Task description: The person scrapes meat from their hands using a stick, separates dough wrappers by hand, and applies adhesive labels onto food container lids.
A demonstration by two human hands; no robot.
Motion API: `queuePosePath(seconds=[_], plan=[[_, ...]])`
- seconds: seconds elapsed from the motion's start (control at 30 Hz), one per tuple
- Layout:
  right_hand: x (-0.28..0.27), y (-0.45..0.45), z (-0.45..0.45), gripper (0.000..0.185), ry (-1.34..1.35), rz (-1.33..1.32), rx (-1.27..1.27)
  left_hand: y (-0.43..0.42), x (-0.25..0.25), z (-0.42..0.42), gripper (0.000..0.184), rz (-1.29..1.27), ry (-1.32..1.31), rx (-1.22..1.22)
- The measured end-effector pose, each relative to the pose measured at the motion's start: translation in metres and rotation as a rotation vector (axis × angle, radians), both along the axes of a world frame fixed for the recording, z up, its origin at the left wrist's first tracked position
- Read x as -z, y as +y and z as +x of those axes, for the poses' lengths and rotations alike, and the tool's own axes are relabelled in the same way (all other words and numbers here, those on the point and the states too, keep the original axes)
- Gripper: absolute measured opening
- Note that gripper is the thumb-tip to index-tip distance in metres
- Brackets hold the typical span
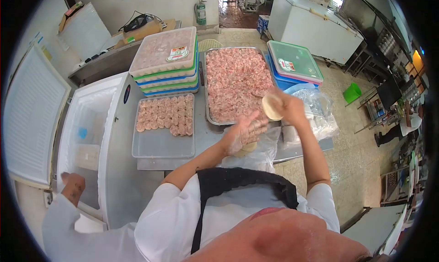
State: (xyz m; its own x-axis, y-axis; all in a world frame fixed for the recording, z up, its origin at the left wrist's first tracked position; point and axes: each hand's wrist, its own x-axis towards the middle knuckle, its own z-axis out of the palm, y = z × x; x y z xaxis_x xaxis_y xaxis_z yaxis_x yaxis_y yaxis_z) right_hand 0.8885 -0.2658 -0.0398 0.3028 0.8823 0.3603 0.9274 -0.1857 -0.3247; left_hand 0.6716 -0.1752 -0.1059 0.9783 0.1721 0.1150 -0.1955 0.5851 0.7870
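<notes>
A round, pale dough wrapper (271, 108) is pinched in my right hand (291, 107), above the right edge of the metal tray (208, 111) of ground meat (235, 81). A thin dark tip shows beside the wrapper, too small to name. My left hand (247, 133) is open, its fingers stretched toward the tray's near edge and smeared with something pale. Partly hidden beneath it are more round wrappers (249, 147) on a clear plastic bag (263, 156). Left of the meat, a clear tray (157, 150) holds rows of meat-filled dumplings (165, 113).
Stacked lidded containers (164, 51) stand behind the dumpling tray. Right of the meat are a green-lidded container (296, 63) and a plastic bag of pale contents (315, 118). An open chest freezer (116, 138) stands at left, with another person's hand (73, 185) over its edge.
</notes>
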Motion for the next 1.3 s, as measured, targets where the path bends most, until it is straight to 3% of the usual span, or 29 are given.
queuePosePath(seconds=[0.03, 0.1, 0.13, 0.23, 0.27, 0.33, 0.37, 0.43, 0.53, 0.63, 0.67, 0.77, 0.8, 0.9, 0.93, 1.0, 1.03, 1.07, 1.13, 1.2, 1.27, 1.3], plan=[[-0.014, -0.006, -0.001, 0.04, 0.114, 0.078, -0.008, -0.007, 0.001, -0.001, 0.082, 0.222, 0.012, -0.016], [-0.041, -0.015, -0.001, 0.039, 0.342, 0.244, -0.024, -0.004, -0.006, 0.004, 0.085, -0.036, 0.044, -0.06], [-0.046, -0.018, -0.004, 0.039, 0.611, 0.296, -0.154, -0.001, -0.01, 0.008, 0.087, -0.201, 0.029, -0.075], [-0.02, -0.015, -0.034, 0.037, 0.613, 0.331, -0.335, 0.014, -0.017, 0.027, 0.092, -0.544, -0.067, 0.04], [-0.012, -0.01, -0.042, 0.035, 0.491, 0.183, -0.363, 0.017, -0.018, 0.033, 0.094, -0.63, -0.104, 0.105], [-0.001, -0.001, -0.047, 0.033, 0.295, -0.036, -0.306, 0.007, -0.032, 0.038, 0.097, -0.595, 0.039, 0.004], [0.0, -0.001, -0.046, 0.031, 0.295, -0.058, -0.223, 0.004, -0.038, 0.04, 0.098, -0.575, 0.106, -0.044], [-0.012, 0.0, -0.049, 0.028, 0.28, -0.104, -0.063, 0.008, -0.028, 0.04, 0.099, -0.619, 0.0, -0.004], [0.008, -0.001, -0.088, 0.028, -0.108, -0.088, -0.193, 0.01, -0.006, 0.041, 0.097, -0.67, 0.005, -0.069], [0.047, 0.003, -0.08, 0.029, -0.088, 0.208, -0.392, 0.016, 0.016, 0.044, 0.099, -0.513, -0.1, 0.077], [0.05, 0.011, -0.054, 0.031, 0.035, 0.22, -0.39, 0.006, -0.001, 0.041, 0.102, -0.569, 0.04, -0.097], [-0.002, 0.002, -0.052, 0.035, 0.147, -0.037, -0.177, 0.001, -0.018, 0.026, 0.103, -0.557, 0.024, 0.005], [0.007, 0.004, -0.065, 0.039, -0.065, 0.158, -0.177, 0.004, -0.015, 0.025, 0.106, -0.584, 0.019, -0.022], [0.022, -0.003, -0.122, 0.036, 0.0, 0.151, -0.441, 0.021, 0.014, 0.028, 0.107, -0.531, -0.211, 0.341], [0.031, 0.002, -0.113, 0.036, 0.009, 0.188, -0.417, 0.013, -0.005, 0.02, 0.105, -0.549, -0.005, 0.187], [0.051, 0.02, -0.069, 0.036, 0.024, 0.272, -0.353, 0.021, 0.013, 0.022, 0.103, -0.878, -0.125, 0.23], [0.035, 0.021, -0.05, 0.037, -0.007, 0.093, -0.16, 0.025, 0.019, 0.021, 0.102, -1.041, -0.178, 0.256], [0.012, 0.014, -0.034, 0.037, -0.037, -0.09, 0.032, 0.015, -0.014, 0.008, 0.1, -0.393, -0.03, 0.086], [-0.031, -0.009, -0.011, 0.042, 0.05, 0.17, 0.049, 0.02, -0.023, -0.001, 0.099, -0.398, -0.122, 0.092], [-0.072, -0.028, -0.006, 0.032, 0.59, 0.696, -0.062, 0.028, -0.027, -0.005, 0.097, -0.402, -0.149, 0.057], [-0.12, -0.054, -0.039, 0.034, 1.259, 1.06, -0.268, 0.038, -0.015, -0.004, 0.095, -0.506, -0.125, 0.022], [-0.117, -0.05, -0.05, 0.037, 0.988, 0.847, -0.17, 0.043, -0.007, 0.001, 0.094, -0.557, -0.116, 0.007]])
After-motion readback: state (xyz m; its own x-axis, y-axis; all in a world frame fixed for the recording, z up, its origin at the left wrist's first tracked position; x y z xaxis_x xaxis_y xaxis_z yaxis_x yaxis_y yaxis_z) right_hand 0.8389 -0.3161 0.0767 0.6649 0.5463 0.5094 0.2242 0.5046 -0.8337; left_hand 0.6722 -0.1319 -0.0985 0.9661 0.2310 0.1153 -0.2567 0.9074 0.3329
